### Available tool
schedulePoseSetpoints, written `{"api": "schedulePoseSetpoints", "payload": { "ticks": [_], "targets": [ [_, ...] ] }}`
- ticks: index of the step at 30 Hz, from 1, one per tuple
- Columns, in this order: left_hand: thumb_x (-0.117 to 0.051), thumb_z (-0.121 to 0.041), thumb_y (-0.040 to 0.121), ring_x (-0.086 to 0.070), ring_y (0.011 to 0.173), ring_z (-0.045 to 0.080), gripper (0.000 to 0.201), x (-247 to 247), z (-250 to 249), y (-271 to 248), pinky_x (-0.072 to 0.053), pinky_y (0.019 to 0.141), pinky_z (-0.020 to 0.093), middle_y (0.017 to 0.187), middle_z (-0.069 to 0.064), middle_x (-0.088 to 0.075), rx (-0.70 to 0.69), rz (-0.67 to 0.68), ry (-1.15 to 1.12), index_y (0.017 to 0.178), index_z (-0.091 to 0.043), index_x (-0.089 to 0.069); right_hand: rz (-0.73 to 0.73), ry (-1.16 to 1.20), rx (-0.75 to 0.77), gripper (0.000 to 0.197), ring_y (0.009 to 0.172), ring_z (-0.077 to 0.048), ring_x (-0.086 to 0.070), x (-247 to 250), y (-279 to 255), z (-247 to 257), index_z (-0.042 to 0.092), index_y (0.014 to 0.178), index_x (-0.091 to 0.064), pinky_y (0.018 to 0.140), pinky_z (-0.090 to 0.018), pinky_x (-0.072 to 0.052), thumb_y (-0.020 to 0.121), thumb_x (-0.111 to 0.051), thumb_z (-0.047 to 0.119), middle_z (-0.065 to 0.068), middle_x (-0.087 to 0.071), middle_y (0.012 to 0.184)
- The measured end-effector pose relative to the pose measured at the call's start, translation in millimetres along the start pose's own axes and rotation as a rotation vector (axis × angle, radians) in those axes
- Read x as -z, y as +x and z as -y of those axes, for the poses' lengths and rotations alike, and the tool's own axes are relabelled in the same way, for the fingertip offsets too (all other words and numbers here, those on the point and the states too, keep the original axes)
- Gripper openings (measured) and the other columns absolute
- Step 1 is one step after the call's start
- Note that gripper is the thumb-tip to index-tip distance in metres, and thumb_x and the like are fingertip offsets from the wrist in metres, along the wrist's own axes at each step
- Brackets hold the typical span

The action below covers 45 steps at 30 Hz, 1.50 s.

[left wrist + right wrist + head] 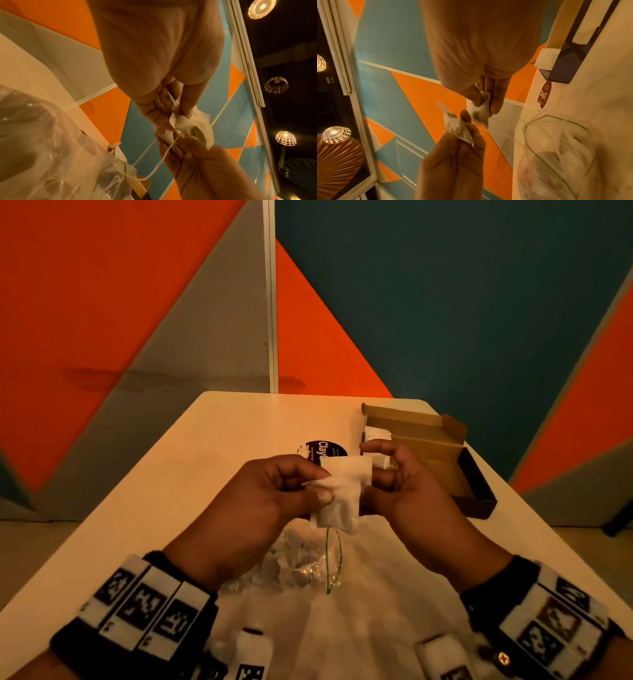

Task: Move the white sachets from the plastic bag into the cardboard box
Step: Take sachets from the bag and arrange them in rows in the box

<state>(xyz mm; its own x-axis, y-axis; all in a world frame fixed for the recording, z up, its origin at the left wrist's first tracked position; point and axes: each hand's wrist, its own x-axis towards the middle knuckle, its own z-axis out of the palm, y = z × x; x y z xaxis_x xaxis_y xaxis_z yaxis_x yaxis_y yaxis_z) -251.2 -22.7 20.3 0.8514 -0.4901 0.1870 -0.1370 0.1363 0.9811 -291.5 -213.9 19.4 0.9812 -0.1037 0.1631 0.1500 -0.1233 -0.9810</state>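
Note:
Both hands are raised over the white table (191, 474), each pinching a white sachet. My left hand (322, 484) (178, 115) (465, 121) pinches the lower sachet (339, 510) (192, 124) (458, 129) between thumb and fingers. Just right of it, my right hand (373, 474) (482, 102) (176, 147) pinches the upper sachet (351, 470) (479, 112). Thin white strings (150, 150) trail from the sachets down towards the clear plastic bag (298, 563) (51, 155) (556, 155), which lies below the hands holding more sachets. The open cardboard box (428, 446) (570, 40) stands beyond the right hand with white sachets (376, 436) inside.
A round dark sticker (325, 450) (543, 94) lies on the table behind the hands. The box sits close to the table's right edge (507, 484). Orange, grey and teal wall panels (137, 302) stand behind the table. Marker bands wrap both wrists.

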Motion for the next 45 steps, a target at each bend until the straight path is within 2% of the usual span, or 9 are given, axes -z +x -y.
{"api": "schedulePoseSetpoints", "payload": {
  "ticks": [7, 12, 15, 19, 23, 30, 34, 39, 45],
  "targets": [
    [-0.073, 0.0, 0.082, -0.065, 0.076, 0.025, 0.013, -10, 5, 8, -0.055, 0.076, 0.04, 0.089, 0.021, -0.073, -0.044, -0.154, 0.142, 0.088, -0.012, -0.075, -0.018, 0.037, -0.008, 0.039, 0.082, -0.023, -0.074, -4, 1, -7, 0.02, 0.11, -0.059, 0.073, -0.036, -0.061, 0.083, -0.068, -0.006, -0.006, -0.077, 0.091],
    [-0.077, -0.005, 0.08, -0.063, 0.074, 0.007, 0.027, -10, 9, 10, -0.052, 0.068, 0.024, 0.081, -0.003, -0.069, -0.072, -0.187, 0.207, 0.101, -0.02, -0.072, -0.023, 0.067, -0.024, 0.032, 0.079, -0.023, -0.074, -3, 1, -8, 0.018, 0.103, -0.062, 0.069, -0.032, -0.061, 0.081, -0.069, -0.004, -0.005, -0.077, 0.087],
    [-0.081, -0.013, 0.077, -0.063, 0.083, 0.014, 0.04, -8, 12, 12, -0.057, 0.075, 0.034, 0.096, -0.002, -0.064, -0.045, -0.217, 0.247, 0.108, -0.034, -0.067, -0.005, 0.052, -0.035, 0.031, 0.083, -0.023, -0.074, -2, 1, -8, 0.016, 0.106, -0.062, 0.072, -0.035, -0.061, 0.083, -0.068, -0.003, -0.004, -0.077, 0.09],
    [-0.076, -0.006, 0.081, -0.068, 0.08, 0.02, 0.046, -7, 8, 11, -0.056, 0.067, 0.025, 0.089, 0.007, -0.069, 0.012, -0.129, 0.154, 0.116, -0.032, -0.063, 0.017, 0.02, -0.035, 0.029, 0.087, -0.027, -0.073, -1, 0, -9, 0.019, 0.105, -0.062, 0.077, -0.042, -0.06, 0.084, -0.067, -0.001, -0.005, -0.077, 0.09],
    [-0.076, -0.005, 0.081, -0.064, 0.068, 0.014, 0.046, -8, 7, 9, -0.052, 0.061, 0.019, 0.069, -0.002, -0.063, -0.02, -0.127, 0.214, 0.118, -0.029, -0.062, 0.062, 0.044, -0.069, 0.031, 0.089, -0.028, -0.07, 5, -2, -11, 0.017, 0.109, -0.062, 0.072, -0.037, -0.057, 0.086, -0.062, -0.004, -0.006, -0.076, 0.097],
    [-0.078, -0.009, 0.081, -0.067, 0.073, 0.016, 0.042, -13, 8, 11, -0.055, 0.069, 0.028, 0.083, 0.005, -0.066, -0.064, -0.146, 0.276, 0.112, -0.034, -0.063, 0.058, -0.084, -0.088, 0.022, 0.08, -0.01, -0.07, 7, -7, -14, 0.03, 0.099, -0.067, 0.069, -0.026, -0.056, 0.085, -0.07, 0.013, 0.014, -0.075, 0.09],
    [-0.08, -0.018, 0.079, -0.066, 0.074, 0.005, 0.052, -7, 2, 12, -0.055, 0.073, 0.025, 0.082, -0.013, -0.066, -0.03, 0.012, 0.338, 0.121, -0.038, -0.057, 0.067, -0.15, -0.114, 0.019, 0.07, -0.003, -0.067, 11, -4, -14, 0.028, 0.092, -0.069, 0.066, -0.022, -0.056, 0.084, -0.071, 0.011, 0.013, -0.075, 0.086],
    [-0.08, -0.058, 0.066, -0.053, 0.113, -0.003, 0.083, 29, -5, 21, -0.046, 0.087, 0.017, 0.129, -0.024, -0.049, 0.073, 0.323, 0.957, 0.135, -0.055, -0.034, -0.003, -0.143, -0.162, 0.022, 0.084, -0.02, -0.07, 29, 18, -8, 0.007, 0.105, -0.069, 0.07, -0.027, -0.055, 0.084, -0.071, 0.01, -0.006, -0.076, 0.095],
    [-0.084, -0.049, 0.068, -0.04, 0.128, 0.002, 0.097, 61, 18, 23, -0.038, 0.11, 0.025, 0.145, -0.025, -0.032, 0.308, 0.578, 1.269, 0.145, -0.049, -0.026, -0.145, -0.14, -0.179, 0.03, 0.088, -0.024, -0.073, 75, 80, -10, 0.009, 0.11, -0.067, 0.074, -0.035, -0.06, 0.081, -0.075, 0.014, -0.003, -0.077, 0.095]
  ]
}}
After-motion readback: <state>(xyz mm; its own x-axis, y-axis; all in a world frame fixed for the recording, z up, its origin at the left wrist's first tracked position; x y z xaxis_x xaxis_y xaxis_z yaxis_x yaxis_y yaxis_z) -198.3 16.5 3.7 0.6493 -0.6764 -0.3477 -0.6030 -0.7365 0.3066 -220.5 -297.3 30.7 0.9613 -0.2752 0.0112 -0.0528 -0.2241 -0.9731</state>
